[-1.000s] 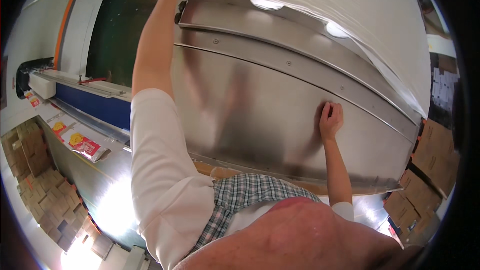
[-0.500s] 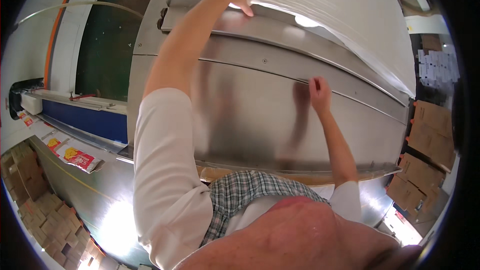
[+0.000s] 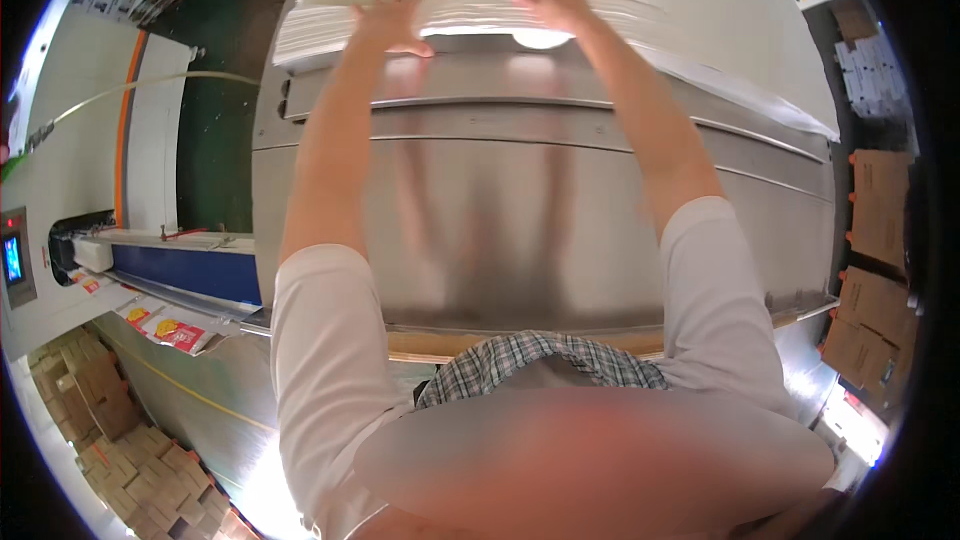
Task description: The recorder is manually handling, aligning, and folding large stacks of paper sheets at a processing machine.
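A thick stack of white layered sheets (image 3: pixel 700 15), of a material I cannot make out, lies across the far part of a metal machine table (image 3: pixel 640 270). Against the stack's front edge rests my left hand (image 3: pixel 388 25), open, its thumb spread out below the layers. My right hand (image 3: pixel 558 6) reaches to the same edge a little to the right, its fingers stretched over the layers by a crease that runs along the stack. Part of its fingertips is hard to make out. Both forearms stretch forward over the metal.
A raised metal bar (image 3: pixel 480 90) crosses in front of the stack. On the left are a blue panel (image 3: pixel 185 273), red-and-white printed packs (image 3: pixel 175 332) and a small lit screen (image 3: pixel 12 258). Cardboard boxes (image 3: pixel 878 205) stand at the right, and flattened cartons (image 3: pixel 150 480) lie lower left.
My right hand has gone from a closed position above the metal surface forward to the stack's front edge. My left hand stays at that edge. The whole view has shifted slightly.
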`<action>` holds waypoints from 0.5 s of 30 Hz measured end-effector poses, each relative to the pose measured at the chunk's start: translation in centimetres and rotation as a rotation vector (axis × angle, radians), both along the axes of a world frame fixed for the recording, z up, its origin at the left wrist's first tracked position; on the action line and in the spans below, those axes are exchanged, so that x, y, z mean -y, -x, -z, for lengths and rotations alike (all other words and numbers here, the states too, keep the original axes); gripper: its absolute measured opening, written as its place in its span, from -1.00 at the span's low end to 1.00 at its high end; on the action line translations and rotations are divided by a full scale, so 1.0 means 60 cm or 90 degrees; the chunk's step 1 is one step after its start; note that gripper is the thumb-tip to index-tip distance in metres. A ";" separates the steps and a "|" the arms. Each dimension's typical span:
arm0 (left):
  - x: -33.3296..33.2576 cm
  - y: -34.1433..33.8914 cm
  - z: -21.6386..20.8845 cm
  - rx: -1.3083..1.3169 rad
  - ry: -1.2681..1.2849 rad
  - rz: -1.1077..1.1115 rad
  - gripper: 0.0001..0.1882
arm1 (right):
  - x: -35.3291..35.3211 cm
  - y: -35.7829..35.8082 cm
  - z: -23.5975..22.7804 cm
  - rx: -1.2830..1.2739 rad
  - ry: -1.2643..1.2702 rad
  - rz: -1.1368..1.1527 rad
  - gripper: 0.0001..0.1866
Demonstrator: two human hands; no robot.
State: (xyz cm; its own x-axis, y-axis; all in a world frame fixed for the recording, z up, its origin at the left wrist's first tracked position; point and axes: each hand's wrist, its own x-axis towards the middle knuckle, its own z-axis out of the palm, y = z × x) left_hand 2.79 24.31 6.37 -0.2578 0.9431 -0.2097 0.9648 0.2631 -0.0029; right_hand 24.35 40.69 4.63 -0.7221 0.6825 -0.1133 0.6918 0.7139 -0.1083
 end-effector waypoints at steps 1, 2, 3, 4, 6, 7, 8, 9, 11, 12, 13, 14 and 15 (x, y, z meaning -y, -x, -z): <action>-0.008 -0.004 -0.006 -0.027 0.066 -0.052 0.06 | -0.031 -0.066 0.015 -0.040 -0.088 0.036 -0.40; -0.020 -0.008 -0.008 -0.041 0.110 -0.073 0.08 | -0.073 -0.132 -0.001 0.073 -0.028 0.074 -0.38; -0.043 -0.018 -0.011 -0.053 0.152 -0.084 0.10 | -0.109 -0.198 -0.003 0.081 -0.030 0.099 -0.38; -0.052 -0.032 -0.008 -0.066 0.133 -0.077 0.12 | -0.142 -0.268 -0.003 0.120 -0.027 0.121 -0.36; -0.042 0.014 0.012 -0.107 0.122 -0.113 0.10 | -0.185 -0.354 -0.024 0.153 -0.005 0.137 -0.30; -0.038 0.044 0.033 -0.119 0.119 -0.098 0.08 | -0.194 -0.384 -0.031 0.145 -0.026 0.111 -0.28; -0.015 0.100 0.045 -0.145 0.126 -0.066 0.07 | -0.197 -0.399 -0.042 0.127 -0.047 0.075 -0.26; -0.050 0.024 0.055 -0.151 0.163 -0.113 0.09 | -0.216 -0.476 -0.034 0.165 -0.016 0.086 -0.24; 0.014 0.110 0.051 -0.196 0.196 -0.144 0.11 | -0.244 -0.516 -0.069 0.151 0.002 0.045 -0.22; 0.013 0.118 0.058 -0.212 0.206 -0.168 0.13 | -0.266 -0.556 -0.070 0.160 0.034 0.044 -0.16; 0.013 0.105 0.069 -0.226 0.218 -0.192 0.15 | -0.287 -0.591 -0.069 0.171 0.066 0.042 -0.08; -0.043 0.009 0.055 -0.190 0.262 -0.225 0.17 | -0.307 -0.658 -0.074 0.197 0.077 0.075 -0.08; -0.067 -0.071 -0.012 -0.171 0.301 -0.287 0.19 | -0.328 -0.702 -0.104 0.245 0.112 0.084 -0.07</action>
State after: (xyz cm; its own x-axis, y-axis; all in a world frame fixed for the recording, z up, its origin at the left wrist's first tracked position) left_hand 7.06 28.32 7.08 -0.7024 0.5557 -0.4448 0.7118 0.5491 -0.4381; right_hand 66.49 60.35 10.87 -0.5132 0.7121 -0.4791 0.7891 0.6110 0.0630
